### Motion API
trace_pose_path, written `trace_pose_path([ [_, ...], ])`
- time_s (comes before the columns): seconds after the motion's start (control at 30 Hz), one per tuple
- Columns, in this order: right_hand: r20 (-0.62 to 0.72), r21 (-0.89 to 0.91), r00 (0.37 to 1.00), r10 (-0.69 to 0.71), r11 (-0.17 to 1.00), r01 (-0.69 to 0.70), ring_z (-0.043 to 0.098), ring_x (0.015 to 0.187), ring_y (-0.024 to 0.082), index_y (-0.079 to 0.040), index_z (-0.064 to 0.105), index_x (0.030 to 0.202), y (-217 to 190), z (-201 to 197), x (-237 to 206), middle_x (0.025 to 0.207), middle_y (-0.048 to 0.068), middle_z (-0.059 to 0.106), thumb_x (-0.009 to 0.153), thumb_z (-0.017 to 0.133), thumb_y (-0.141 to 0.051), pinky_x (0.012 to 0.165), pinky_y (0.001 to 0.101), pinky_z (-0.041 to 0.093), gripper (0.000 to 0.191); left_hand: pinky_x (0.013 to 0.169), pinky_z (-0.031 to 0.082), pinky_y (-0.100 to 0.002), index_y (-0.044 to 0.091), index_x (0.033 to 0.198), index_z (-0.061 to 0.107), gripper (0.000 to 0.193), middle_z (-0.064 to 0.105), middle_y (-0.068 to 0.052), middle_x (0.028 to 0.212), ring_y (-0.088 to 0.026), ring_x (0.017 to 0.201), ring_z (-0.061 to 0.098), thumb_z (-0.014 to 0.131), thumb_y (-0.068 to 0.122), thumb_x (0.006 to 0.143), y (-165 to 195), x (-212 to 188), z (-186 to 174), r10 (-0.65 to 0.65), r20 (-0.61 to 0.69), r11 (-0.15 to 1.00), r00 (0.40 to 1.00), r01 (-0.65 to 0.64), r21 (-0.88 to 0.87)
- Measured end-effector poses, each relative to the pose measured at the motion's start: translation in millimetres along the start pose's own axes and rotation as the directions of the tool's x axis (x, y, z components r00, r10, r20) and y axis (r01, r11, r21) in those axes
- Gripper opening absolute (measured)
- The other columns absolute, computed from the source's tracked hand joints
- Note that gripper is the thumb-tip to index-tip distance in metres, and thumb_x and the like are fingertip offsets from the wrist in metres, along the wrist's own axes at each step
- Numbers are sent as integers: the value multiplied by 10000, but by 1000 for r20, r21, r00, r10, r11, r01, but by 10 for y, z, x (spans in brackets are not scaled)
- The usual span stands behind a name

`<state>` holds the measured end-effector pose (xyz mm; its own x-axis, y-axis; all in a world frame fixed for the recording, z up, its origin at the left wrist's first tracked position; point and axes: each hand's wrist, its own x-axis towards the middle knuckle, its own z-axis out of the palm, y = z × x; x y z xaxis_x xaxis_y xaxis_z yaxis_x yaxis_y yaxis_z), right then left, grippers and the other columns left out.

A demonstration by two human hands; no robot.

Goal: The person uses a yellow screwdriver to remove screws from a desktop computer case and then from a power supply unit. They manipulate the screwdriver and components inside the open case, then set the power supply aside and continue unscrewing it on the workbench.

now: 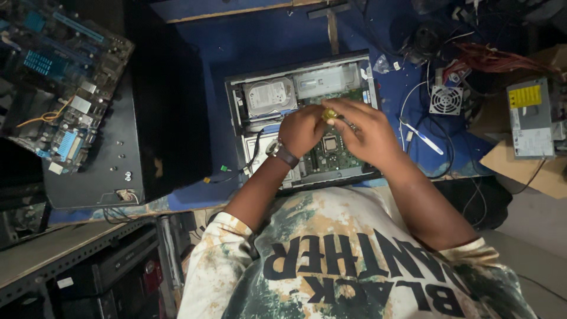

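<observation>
An open small desktop computer case [236, 112] lies on a blue table [248, 41]. Inside it are a silver hard drive [270, 96] and a green motherboard [331, 158] with a square processor socket [330, 143]. Both my hands meet above the board. My left hand [301, 130], with a watch [282, 152] on its wrist, is closed around the yellow handle of a screwdriver [329, 114]. My right hand [369, 134] curls over the screwdriver's shaft, hiding the tip and the part of the board beneath.
A bare blue motherboard [65, 77] rests on a black computer case [118, 159] at the left. At the right are a small grey fan [445, 99], a power supply [530, 118] on cardboard, red wires [490, 58] and loose cables. Black units stand under the table at lower left.
</observation>
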<state>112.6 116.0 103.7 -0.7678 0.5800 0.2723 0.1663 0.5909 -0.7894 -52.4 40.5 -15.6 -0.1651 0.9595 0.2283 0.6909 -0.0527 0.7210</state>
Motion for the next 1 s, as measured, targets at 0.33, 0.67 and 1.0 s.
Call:
trace_pose_path([
  [0.33, -272, 512, 940, 208, 858, -41, 527, 915, 134, -18, 517, 1132, 320, 689, 160, 998, 49, 568, 1167, 408, -226, 849, 283, 458, 237, 637, 548, -479, 96, 891, 699, 117, 707, -132, 801, -375, 732, 691, 710, 211, 873, -33, 41, 152, -50, -103, 999, 993, 51, 11],
  [0.67, -12, 784, 996, 90, 619, -47, 349, 589, 125, -37, 423, 707, 430, 573, 299, 661, 25, 403, 1093, 447, -234, 561, 301, 285, 434, 720, 569, -468, 110, 866, 686, 103, 728, -129, 857, -350, 806, 705, 727, 196, 825, -33, -21, 176, 41, -106, 999, 993, -40, 7],
  [1.0, 288, -464, 939, -188, 831, 308, 680, 704, 377, -66, 729, 798, 27, -150, 503, 761, 136, 692, 1036, 541, -344, 598, 466, 509, 411, 732, 543, -479, 106, 1032, 674, 125, 732, -117, 997, -369, 876, 683, 668, 195, 945, -68, -83, 120, 97, -112, 995, 989, -100, -20],
])
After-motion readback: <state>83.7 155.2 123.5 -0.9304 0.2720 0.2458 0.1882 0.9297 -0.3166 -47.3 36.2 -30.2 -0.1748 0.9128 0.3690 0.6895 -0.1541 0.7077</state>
